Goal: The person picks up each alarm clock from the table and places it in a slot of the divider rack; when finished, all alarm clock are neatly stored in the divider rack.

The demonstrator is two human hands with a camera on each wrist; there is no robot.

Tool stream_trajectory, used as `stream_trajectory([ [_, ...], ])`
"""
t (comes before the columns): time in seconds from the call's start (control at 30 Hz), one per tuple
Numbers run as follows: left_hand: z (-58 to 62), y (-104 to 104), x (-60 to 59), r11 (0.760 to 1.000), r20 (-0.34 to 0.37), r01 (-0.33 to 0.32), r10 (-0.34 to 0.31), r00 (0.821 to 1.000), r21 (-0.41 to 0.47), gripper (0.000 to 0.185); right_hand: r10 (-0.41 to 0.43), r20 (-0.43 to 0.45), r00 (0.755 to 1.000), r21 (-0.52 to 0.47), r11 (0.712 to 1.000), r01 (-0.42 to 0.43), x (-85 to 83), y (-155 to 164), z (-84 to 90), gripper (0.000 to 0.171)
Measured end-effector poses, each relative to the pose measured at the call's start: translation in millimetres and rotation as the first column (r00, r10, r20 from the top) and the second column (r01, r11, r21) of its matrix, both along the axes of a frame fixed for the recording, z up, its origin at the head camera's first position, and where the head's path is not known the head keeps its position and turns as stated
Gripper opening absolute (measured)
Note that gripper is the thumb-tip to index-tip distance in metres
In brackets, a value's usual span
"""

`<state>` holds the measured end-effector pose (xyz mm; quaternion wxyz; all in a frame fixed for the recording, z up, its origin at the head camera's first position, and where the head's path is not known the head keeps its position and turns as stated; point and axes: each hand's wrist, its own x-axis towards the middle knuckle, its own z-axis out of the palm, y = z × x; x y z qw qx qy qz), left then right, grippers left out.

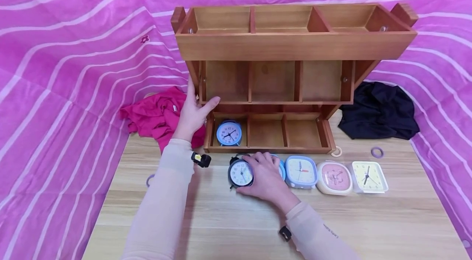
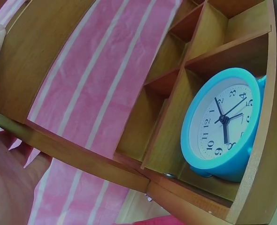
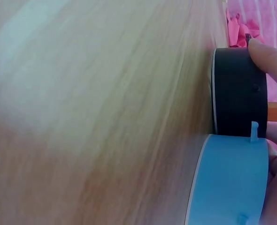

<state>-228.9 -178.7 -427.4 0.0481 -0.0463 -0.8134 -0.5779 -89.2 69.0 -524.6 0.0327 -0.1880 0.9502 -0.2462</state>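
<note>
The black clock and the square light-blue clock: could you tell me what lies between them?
A round blue clock, mostly hidden under the right hand in the head view; the right wrist view shows it beside the black clock.

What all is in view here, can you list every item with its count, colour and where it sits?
Wooden shelf: 1, brown, three tiers, back of table.
Round clock in shelf: 1, light blue, bottom-left compartment.
Black clock: 1, black, on table in front of the shelf.
Blue clock: 1, light blue, square, in the row on the table.
Pink clock: 1, right of it.
Cream clock: 1, row's right end.
Red cloth: 1, left of shelf.
Black cloth: 1, right.
Purple ring: 1, near the black cloth.
Table: 1, light wood.
Left hand: holds the shelf's left side.
Right hand: grips the black clock.
</note>
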Motion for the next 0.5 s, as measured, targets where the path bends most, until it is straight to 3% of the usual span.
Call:
stream_trajectory([
  [0.27, -1.8, -2, -0.6, 1.000, 0.021, -0.007, 0.007, 1.000, -0.009, 0.107, -0.006, -0.023, 1.000, -0.109, 0.994, 0.004, 6.8, -3, 10.5, 0.095],
  [0.5, -1.0, 0, -0.7, 1.000, 0.007, 0.006, -0.006, 1.000, 0.001, 0.106, 0.008, -0.043, 0.999, -0.188, 0.982, -0.016, 5.3, 10, 36.3, 0.094],
])
